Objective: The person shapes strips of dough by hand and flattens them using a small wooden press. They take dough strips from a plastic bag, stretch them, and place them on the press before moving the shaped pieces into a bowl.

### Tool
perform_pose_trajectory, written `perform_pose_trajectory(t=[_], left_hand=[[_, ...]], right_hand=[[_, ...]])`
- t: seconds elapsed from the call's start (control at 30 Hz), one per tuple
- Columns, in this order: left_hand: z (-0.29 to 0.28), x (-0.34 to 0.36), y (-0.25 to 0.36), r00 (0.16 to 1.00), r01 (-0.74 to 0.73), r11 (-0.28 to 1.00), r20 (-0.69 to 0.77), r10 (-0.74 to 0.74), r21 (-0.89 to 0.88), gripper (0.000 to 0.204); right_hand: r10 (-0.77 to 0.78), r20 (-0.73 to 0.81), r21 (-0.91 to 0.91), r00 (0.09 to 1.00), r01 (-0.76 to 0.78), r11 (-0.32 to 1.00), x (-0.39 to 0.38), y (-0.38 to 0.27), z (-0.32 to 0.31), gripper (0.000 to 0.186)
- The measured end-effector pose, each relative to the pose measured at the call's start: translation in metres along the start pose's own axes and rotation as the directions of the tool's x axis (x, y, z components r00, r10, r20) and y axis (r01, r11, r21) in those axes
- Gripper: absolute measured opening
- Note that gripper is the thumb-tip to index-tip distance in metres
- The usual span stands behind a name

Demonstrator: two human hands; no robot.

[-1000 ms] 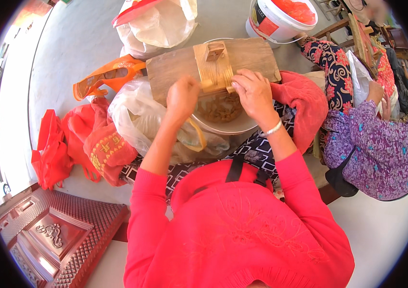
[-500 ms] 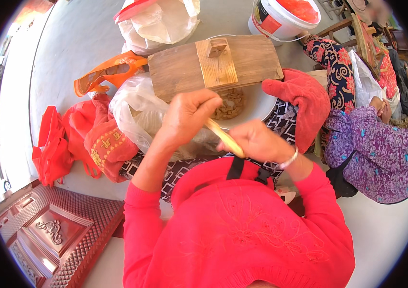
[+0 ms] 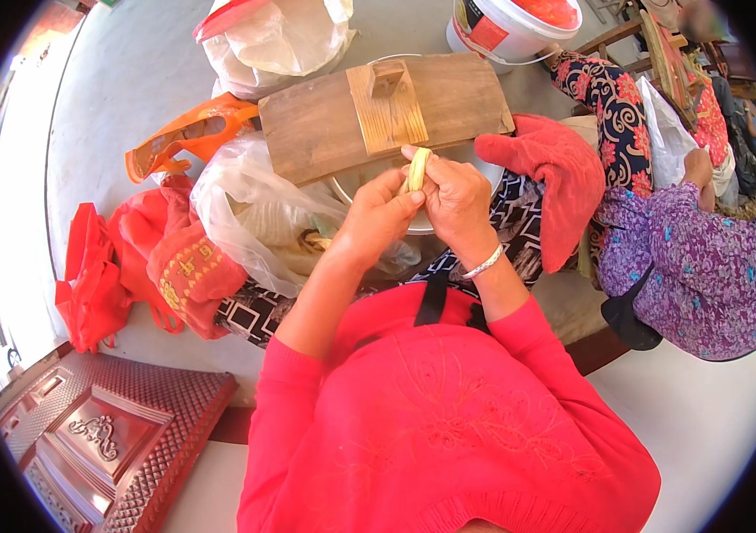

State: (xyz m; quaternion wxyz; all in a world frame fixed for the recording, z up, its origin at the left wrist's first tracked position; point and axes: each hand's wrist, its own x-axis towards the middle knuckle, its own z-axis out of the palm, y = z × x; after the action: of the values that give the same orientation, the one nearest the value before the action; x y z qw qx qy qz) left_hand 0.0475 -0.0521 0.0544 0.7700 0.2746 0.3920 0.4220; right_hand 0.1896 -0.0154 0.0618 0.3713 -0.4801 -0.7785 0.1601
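My left hand (image 3: 382, 213) and my right hand (image 3: 456, 200) grip a pale yellow strip (image 3: 418, 169) between their fingertips, in front of a wooden board (image 3: 307, 129). The board, with a lighter wooden crosspiece (image 3: 380, 120) and block on it, lies over a white basin (image 3: 346, 188), whose inside is mostly hidden by my hands. A crumpled clear plastic bag (image 3: 249, 213) is beside my left hand. A red cloth (image 3: 545, 178) is draped to the right of my right hand.
Behind the board stand a white sack (image 3: 267, 49) and a bucket (image 3: 498, 35); orange (image 3: 178, 133) and red (image 3: 84, 275) bags lie left. A dark red carved panel (image 3: 107, 435) is lower left. Another person (image 3: 689, 275) in purple flowered clothing sits at right, one hand (image 3: 696, 171) visible.
My hands left the board's near edge, came down toward my body with the yellow strip, then rose and drew together. The strip has turned upright, and the other person's hand moved slightly.
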Motion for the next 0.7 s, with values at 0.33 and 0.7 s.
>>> perform_pose_trajectory(t=[0.33, 0.7], left_hand=[[-0.011, -0.014, -0.026, 0.784, -0.305, 0.176, 0.142, 0.604, 0.936, 0.022], [0.013, 0.001, 0.001, 0.875, -0.113, 0.515, -0.160, 0.457, 0.850, 0.020]], right_hand=[[0.368, 0.719, 0.497, 0.590, -0.806, 0.320, -0.046, 0.029, 0.017, 0.028], [0.217, 0.175, 0.532, 0.960, -0.278, 0.800, -0.029, 0.008, 0.015, 0.014]])
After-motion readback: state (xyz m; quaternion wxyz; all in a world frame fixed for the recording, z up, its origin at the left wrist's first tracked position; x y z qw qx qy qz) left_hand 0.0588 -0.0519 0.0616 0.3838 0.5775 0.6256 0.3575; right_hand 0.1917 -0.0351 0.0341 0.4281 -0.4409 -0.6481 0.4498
